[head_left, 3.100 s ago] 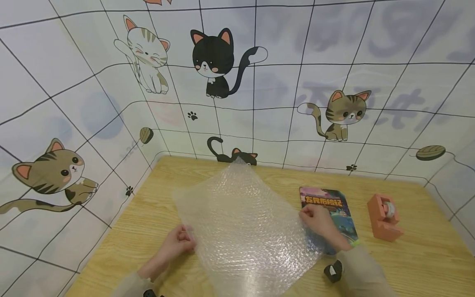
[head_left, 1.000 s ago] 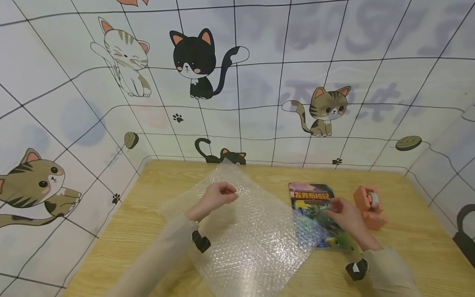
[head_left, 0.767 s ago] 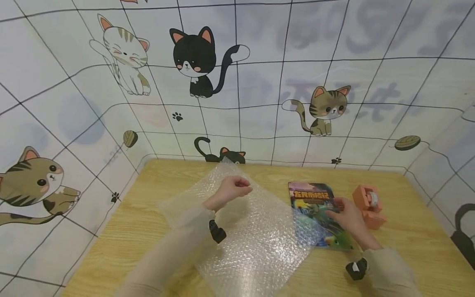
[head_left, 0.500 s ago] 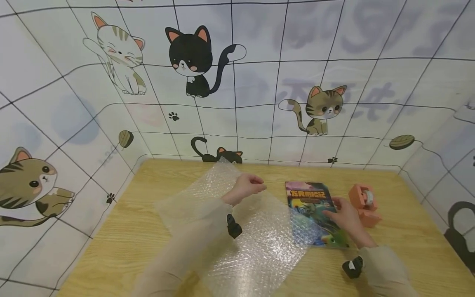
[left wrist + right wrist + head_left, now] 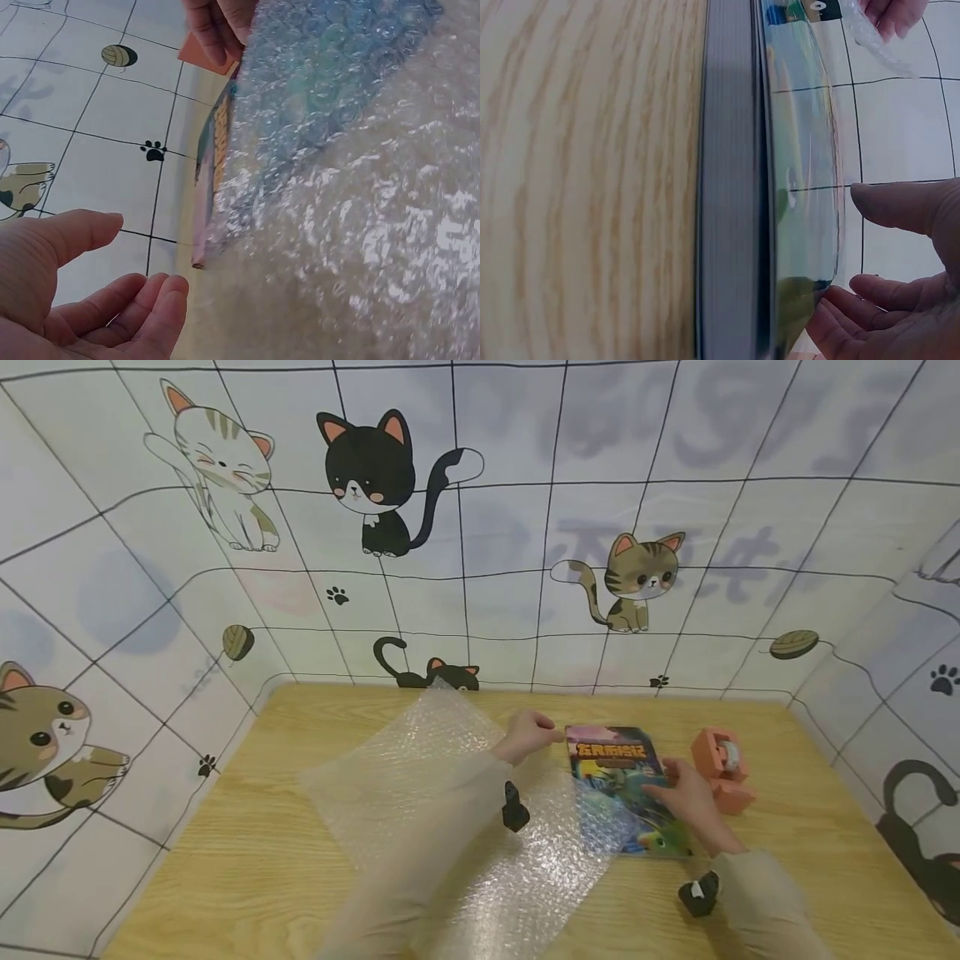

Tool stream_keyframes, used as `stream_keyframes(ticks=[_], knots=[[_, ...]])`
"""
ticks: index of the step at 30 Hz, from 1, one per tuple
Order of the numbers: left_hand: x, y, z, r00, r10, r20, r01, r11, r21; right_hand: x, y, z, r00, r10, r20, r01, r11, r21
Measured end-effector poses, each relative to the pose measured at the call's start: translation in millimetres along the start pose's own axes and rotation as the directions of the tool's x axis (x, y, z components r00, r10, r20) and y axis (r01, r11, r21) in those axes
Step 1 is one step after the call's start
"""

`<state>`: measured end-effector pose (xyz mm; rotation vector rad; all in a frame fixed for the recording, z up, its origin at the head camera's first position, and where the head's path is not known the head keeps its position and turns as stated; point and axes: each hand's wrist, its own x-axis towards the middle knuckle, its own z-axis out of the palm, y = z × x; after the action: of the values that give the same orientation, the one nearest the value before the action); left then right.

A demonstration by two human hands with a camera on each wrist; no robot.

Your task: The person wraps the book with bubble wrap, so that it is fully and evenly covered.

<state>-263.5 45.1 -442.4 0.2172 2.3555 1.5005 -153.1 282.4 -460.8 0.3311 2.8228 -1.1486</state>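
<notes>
A colourful book point(image 5: 611, 756) lies on the table, its page edges point(image 5: 729, 187) seen close up in the right wrist view. A sheet of bubble wrap point(image 5: 442, 722) lies to its left and covers its lower left part. My left hand point(image 5: 525, 737) is beside the book's upper left corner, over the wrap. Its thumb stands apart from its fingers in the left wrist view, nothing between them. My right hand point(image 5: 690, 795) is at the book's right edge, fingers by the edge and thumb spread over the cover. Whether the fingertips touch the book is hard to tell.
An orange tape dispenser point(image 5: 717, 760) with a roll of tape stands just right of the book, close behind my right hand. Cloth walls point(image 5: 510, 610) printed with cats rise at the back and sides of the wooden table point(image 5: 247, 827).
My left hand has gone from the wrap's left edge across it to the book's upper left corner. My right hand has left the wrap's right corner for the book's right edge.
</notes>
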Motion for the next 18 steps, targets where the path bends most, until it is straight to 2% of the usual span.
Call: stream_keyframes(ticks=[5,9,13,18], knots=[[1.3,1.3,13.9,0.999,-0.023,-0.022,0.025,0.996,0.083,1.8,1,-1,1.000,0.022,0.010,-0.023,1.000,0.013],[5.0,1.6,23.7,0.999,0.007,-0.033,-0.002,0.989,0.150,3.1,2,-2,1.000,0.029,0.012,-0.030,0.999,0.023],[8.2,2.8,31.9,1.000,0.012,-0.021,-0.009,0.991,0.136,4.7,5,-1,0.999,0.039,0.007,-0.040,0.998,0.053],[6.7,6.5,39.9,1.000,0.013,-0.024,-0.011,0.996,0.092,6.5,7,2,1.000,0.016,-0.007,-0.016,0.998,0.060]])
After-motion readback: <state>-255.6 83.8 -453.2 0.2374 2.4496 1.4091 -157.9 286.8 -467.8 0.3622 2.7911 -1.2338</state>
